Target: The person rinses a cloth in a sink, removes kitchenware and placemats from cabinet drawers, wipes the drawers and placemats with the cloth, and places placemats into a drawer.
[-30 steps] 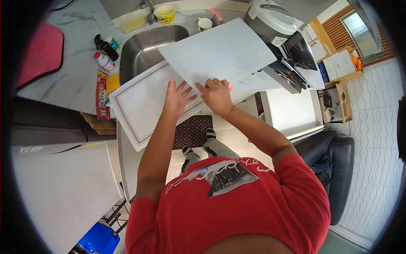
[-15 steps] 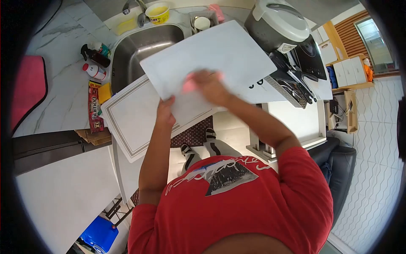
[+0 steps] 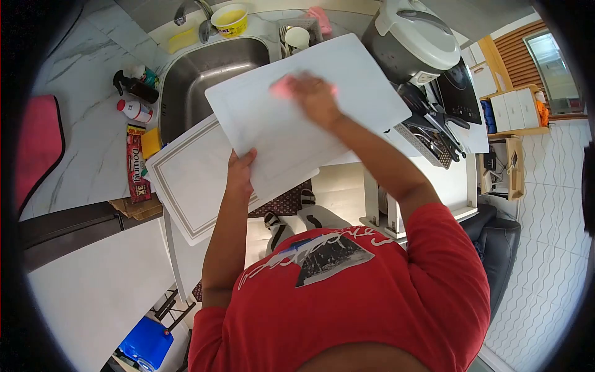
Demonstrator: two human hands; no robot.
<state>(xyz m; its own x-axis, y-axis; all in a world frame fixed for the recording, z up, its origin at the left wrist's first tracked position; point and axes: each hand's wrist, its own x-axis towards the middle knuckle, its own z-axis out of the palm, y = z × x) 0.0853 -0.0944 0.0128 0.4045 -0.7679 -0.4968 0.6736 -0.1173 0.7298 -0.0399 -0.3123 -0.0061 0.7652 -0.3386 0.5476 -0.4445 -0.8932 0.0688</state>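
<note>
A smooth white rectangular board (image 3: 365,84) is held at a slant in front of me, between the sink and my body. My left hand (image 3: 240,173) grips its near left edge, thumb lying on top and the other fingers hidden underneath. Pressed onto the board's upper face is a pink cloth (image 3: 283,87), bunched under my right hand (image 3: 317,102), which is blurred by motion. Below the board lies a white panel (image 3: 186,180) with brown border lines, partly covered by it.
A steel sink (image 3: 176,102) lies behind the board. Bottles, a yellow sponge (image 3: 150,142) and a red Downy packet (image 3: 137,162) sit at its left. On the right stand a rice cooker (image 3: 409,46), a utensil basket (image 3: 427,146) and an open white drawer (image 3: 443,183).
My right hand and the pink cloth have moved up, away from me, across the board. The board has shifted slightly, while my left hand keeps its grip on the edge.
</note>
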